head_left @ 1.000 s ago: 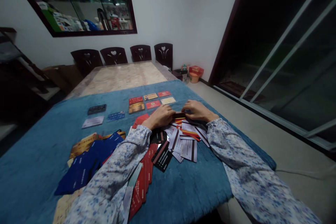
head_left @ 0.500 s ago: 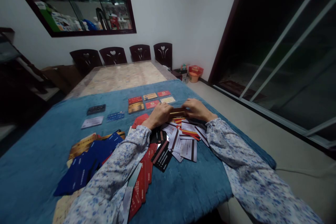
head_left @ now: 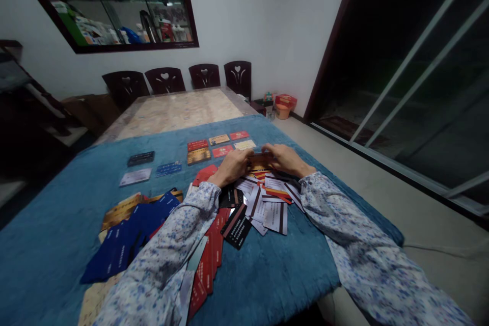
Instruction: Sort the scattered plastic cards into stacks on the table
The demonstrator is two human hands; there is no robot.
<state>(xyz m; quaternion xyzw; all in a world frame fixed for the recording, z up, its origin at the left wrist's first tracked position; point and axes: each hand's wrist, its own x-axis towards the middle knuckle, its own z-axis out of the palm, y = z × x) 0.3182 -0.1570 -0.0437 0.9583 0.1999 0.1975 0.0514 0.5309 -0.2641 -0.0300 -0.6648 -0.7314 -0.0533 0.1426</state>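
Observation:
Between my left hand (head_left: 234, 165) and my right hand (head_left: 286, 159) is a small stack of gold-brown cards (head_left: 260, 160), gripped at its two ends. My fingers are closed around it and partly hide it. Beneath the hands lies a loose heap of white cards with dark stripes (head_left: 275, 216), with orange-and-red cards (head_left: 278, 193) among them. A black card (head_left: 236, 227) rests at the heap's near left side. Red cards (head_left: 208, 265) fan out beside my left forearm. Beyond my left hand sit sorted stacks, including red cards (head_left: 222, 151) and a gold stack (head_left: 198, 156).
Blue cards (head_left: 114, 252) spread on the left of the blue cloth (head_left: 267, 285). Farther off are a black stack (head_left: 141, 158), a white stack (head_left: 135, 177) and a blue patterned stack (head_left: 168, 168). Dark chairs (head_left: 165, 80) stand behind the table. The cloth's right edge runs beside my right forearm.
The gold-brown cards have tilted a little between my hands, and their face looks darker. My right fingers have shifted slightly. The other cards lie as before.

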